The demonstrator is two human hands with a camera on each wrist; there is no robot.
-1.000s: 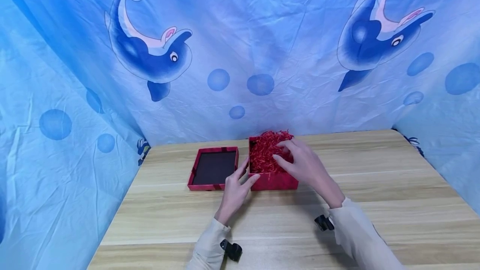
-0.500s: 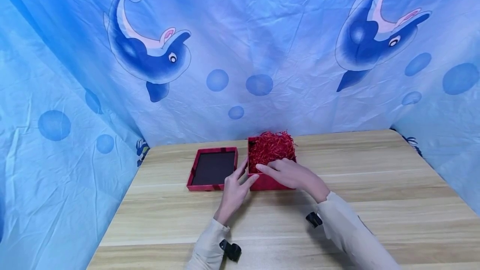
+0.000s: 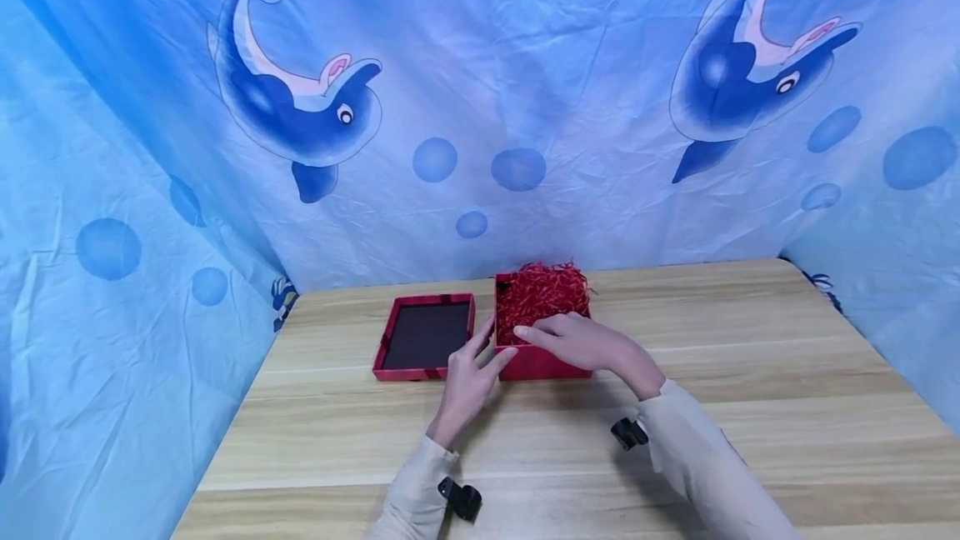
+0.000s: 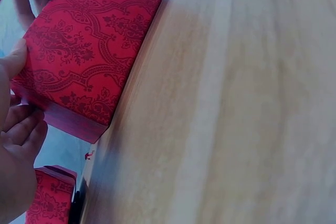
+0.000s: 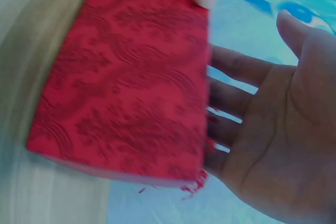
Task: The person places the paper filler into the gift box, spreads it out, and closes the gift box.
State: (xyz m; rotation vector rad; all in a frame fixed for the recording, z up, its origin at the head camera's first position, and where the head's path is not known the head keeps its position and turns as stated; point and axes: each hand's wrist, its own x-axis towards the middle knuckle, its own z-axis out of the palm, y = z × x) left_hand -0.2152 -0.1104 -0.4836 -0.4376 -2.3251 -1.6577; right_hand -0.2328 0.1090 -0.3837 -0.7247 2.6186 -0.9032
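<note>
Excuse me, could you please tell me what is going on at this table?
A person has both hands at an open red box filled with fluffy red shreds. The left hand rests against the box's left corner, thumb on the near face. The right hand reaches over the near edge, its fingers at the shreds; the fingertips are partly hidden. To the left, what looks like the lid lies on the wooden table, dark inside up.
</note>
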